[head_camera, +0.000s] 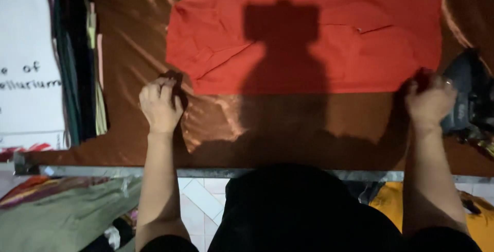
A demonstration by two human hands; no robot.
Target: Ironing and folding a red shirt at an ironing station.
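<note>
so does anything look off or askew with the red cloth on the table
Mostly tidy: the red cloth garment lies flat on the shiny brown table cover, both hands pinching its lower corners. Only creases on its left part and a small slit-like fold near the upper right stand out.

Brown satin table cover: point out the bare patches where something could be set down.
Bare brown satin table cover lies between the red cloth garment and the near metal table edge, between left hand and right hand. Crowded: stacked folded clothes at left, dark iron at right.
</note>
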